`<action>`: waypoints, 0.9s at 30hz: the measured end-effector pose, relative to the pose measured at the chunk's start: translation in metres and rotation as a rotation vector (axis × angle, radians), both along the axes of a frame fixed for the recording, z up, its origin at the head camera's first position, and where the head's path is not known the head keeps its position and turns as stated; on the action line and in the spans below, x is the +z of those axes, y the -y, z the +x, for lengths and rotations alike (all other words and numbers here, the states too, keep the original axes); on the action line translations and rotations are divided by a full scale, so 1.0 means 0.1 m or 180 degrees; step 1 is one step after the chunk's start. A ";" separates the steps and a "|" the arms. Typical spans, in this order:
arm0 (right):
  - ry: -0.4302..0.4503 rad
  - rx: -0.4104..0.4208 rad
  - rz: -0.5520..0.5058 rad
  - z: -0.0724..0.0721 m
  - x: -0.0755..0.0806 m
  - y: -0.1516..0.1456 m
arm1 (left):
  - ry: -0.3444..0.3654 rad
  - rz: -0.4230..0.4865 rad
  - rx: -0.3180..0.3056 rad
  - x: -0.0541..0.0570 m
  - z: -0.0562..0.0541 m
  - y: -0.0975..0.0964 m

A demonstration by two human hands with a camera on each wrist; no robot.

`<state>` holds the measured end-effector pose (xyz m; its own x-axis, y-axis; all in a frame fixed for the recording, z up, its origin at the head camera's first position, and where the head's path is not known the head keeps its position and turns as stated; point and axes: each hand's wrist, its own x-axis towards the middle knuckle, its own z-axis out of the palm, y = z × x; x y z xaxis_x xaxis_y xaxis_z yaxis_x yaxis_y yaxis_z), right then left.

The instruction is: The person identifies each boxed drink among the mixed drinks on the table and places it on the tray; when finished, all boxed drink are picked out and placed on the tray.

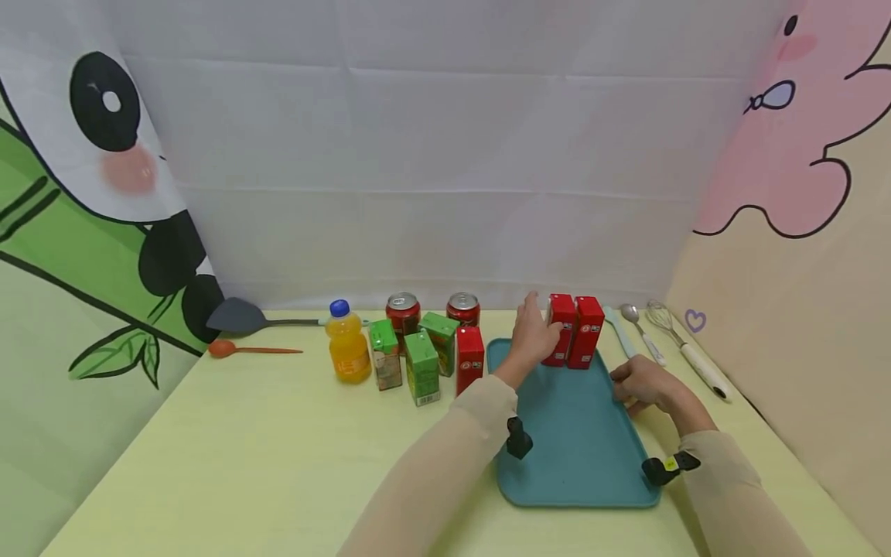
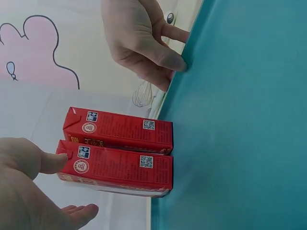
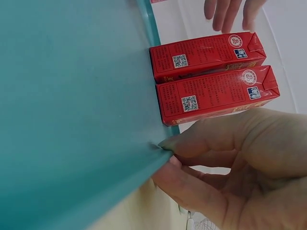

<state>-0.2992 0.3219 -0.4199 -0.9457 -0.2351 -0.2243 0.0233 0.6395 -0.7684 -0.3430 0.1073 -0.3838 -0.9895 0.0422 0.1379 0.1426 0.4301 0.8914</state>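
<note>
1. Pale, creased cloth point(image 1: 431, 139) hangs behind a yellow table point(image 1: 244, 456).
2. From the person's left hand point(image 1: 534, 333), the nearer red drink carton point(image 1: 565, 334) lies at 3 o'clock, its long axis upright; the left is the hand closer to it.
3. Left thumb and fingers are spread wide, gripping nothing; I can't tell whether the thumb touches that carton.
4. At about 2 o'clock from the middle of the teal tray point(image 1: 574, 441), the right hand point(image 1: 647, 387) pinches its rim.
5. Just beside the nearer carton stands a matching red carton point(image 1: 586, 333); these 2 are at the tray's 12 o'clock end, glossy and slim, bearing QR codes point(image 3: 189, 103) and round emblems.
6. Off the tray, towards 10 o'clock, stand another red carton point(image 1: 469, 360) and 3 green drink cartons point(image 1: 421, 363).
</note>
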 end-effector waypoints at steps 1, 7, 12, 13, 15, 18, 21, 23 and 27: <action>0.0001 -0.0011 0.0004 0.00 0.00 0.00 | -0.0012 0.0027 -0.0009 0.01 0.02 0.00; 0.0028 -0.0040 0.0027 -0.02 -0.02 -0.02 | -0.0257 0.0180 -0.0217 0.12 0.19 -0.02; 0.0055 -0.0053 0.0041 -0.02 -0.02 -0.01 | -0.0519 0.0140 -0.0389 0.24 0.36 -0.02; 0.0056 -0.0068 0.0040 -0.02 -0.02 -0.01 | -0.0555 0.0127 -0.0411 0.26 0.39 -0.02; 0.0057 -0.0075 0.0049 -0.02 -0.01 -0.01 | -0.0606 0.0136 -0.0455 0.29 0.43 -0.01; 0.0045 -0.0066 0.0056 -0.02 0.00 -0.01 | -0.0628 0.0195 -0.0512 0.30 0.48 0.02; 0.0035 -0.0032 0.0052 -0.02 0.00 0.00 | -0.0619 0.0257 -0.0593 0.31 0.53 0.07; 0.0027 -0.0026 0.0050 -0.03 -0.01 0.00 | -0.0613 0.0260 -0.0662 0.32 0.56 0.11; 0.0019 -0.0037 0.0040 -0.02 -0.01 0.01 | -0.0636 0.0189 -0.0866 0.38 0.66 0.17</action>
